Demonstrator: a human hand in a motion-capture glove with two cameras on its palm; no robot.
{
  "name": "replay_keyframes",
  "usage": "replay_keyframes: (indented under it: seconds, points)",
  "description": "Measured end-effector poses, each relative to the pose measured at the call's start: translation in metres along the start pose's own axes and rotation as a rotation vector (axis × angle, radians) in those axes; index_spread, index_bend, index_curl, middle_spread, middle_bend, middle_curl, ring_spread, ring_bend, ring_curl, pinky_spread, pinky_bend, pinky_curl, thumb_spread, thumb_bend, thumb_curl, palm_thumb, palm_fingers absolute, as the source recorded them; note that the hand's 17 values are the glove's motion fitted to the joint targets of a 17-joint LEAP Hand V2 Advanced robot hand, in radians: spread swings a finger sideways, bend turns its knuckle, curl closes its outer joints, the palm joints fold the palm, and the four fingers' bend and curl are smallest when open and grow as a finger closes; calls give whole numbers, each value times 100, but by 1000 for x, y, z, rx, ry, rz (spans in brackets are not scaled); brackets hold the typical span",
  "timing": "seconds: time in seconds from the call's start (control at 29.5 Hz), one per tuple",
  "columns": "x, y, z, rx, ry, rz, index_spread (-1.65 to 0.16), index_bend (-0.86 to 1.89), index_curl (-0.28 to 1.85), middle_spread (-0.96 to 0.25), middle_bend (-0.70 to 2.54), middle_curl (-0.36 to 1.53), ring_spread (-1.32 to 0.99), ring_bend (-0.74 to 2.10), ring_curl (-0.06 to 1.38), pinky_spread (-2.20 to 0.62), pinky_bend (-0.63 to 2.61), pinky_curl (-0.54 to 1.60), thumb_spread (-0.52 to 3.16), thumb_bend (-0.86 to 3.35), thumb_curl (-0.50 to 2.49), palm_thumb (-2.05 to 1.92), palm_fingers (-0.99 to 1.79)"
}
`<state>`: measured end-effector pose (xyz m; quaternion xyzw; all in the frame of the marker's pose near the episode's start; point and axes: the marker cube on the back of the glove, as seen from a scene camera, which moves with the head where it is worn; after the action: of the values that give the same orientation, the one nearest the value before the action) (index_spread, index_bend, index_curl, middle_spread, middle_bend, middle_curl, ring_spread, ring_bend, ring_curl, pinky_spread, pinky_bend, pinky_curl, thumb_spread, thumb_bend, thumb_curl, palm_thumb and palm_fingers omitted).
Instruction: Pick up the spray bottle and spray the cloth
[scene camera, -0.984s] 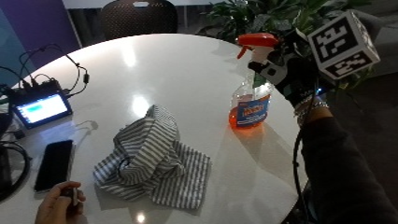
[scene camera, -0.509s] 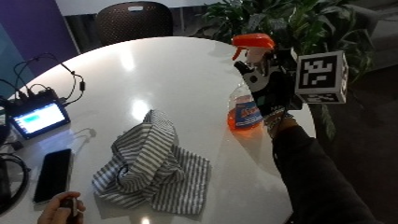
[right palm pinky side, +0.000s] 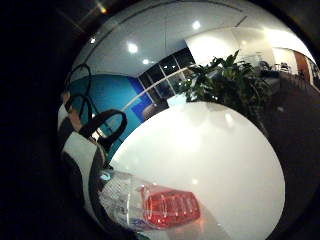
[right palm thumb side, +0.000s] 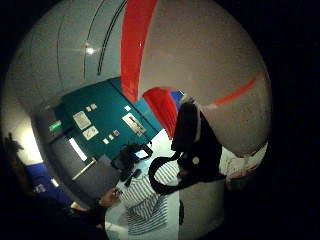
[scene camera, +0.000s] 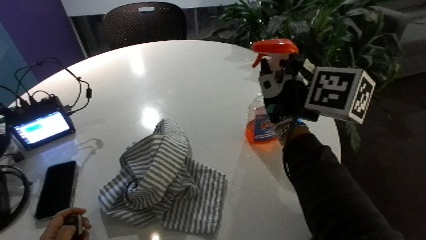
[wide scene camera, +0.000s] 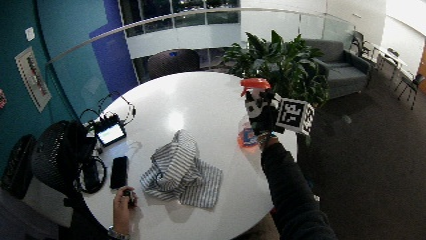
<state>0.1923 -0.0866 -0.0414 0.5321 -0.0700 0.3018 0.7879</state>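
Note:
In the outside view my gloved right hand (scene camera: 283, 95) grips the neck of the spray bottle (scene camera: 261, 129), just under its orange trigger head (scene camera: 275, 47). The bottle stands upright near the white table's (scene camera: 186, 80) right edge, with orange liquid in its clear base. I cannot tell whether its base touches the table. A grey-and-white striped cloth (scene camera: 163, 180) lies crumpled on the table to the left of the bottle, apart from it. The wide outside view shows the same hand (wide scene camera: 263, 112), bottle (wide scene camera: 247, 137) and cloth (wide scene camera: 180, 170). The little finger side palm view shows the bottle's base (right palm pinky side: 167, 207) close to the palm.
A black phone (scene camera: 54, 187) and a small lit screen with cables (scene camera: 40, 125) lie at the table's left. A bare hand (scene camera: 66, 227) holds something small at the front edge. A chair (scene camera: 143, 22) and plants (scene camera: 319, 25) stand beyond the table.
The outside picture has shifted, so its camera moved. My hand keeps its grip on the bottle's neck. The bottle and the cloth show no clear move.

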Motion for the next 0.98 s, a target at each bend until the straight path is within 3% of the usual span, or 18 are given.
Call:
replay_keyframes:
  seconds: [0.2, 0.44, 0.64, 0.98]
  points:
    - [-10, -6, -5, -60, 69, -124, -29, 16, 29, -23, 52, 49, -21, 78, 46, -32, 55, 42, 113, -3, 40, 66, 139]
    - [-55, -29, -15, -194, 276, -513, -28, 17, 33, -22, 55, 51, -21, 79, 46, -33, 57, 42, 124, -1, 39, 64, 138]
    - [-82, -36, -17, -276, 407, -753, -28, 17, 35, -22, 57, 52, -21, 80, 46, -34, 58, 42, 129, -1, 38, 62, 138]
    - [-135, -8, -7, -345, 654, -1266, -28, 17, 39, -22, 59, 53, -21, 81, 46, -34, 58, 42, 133, -1, 37, 61, 137]
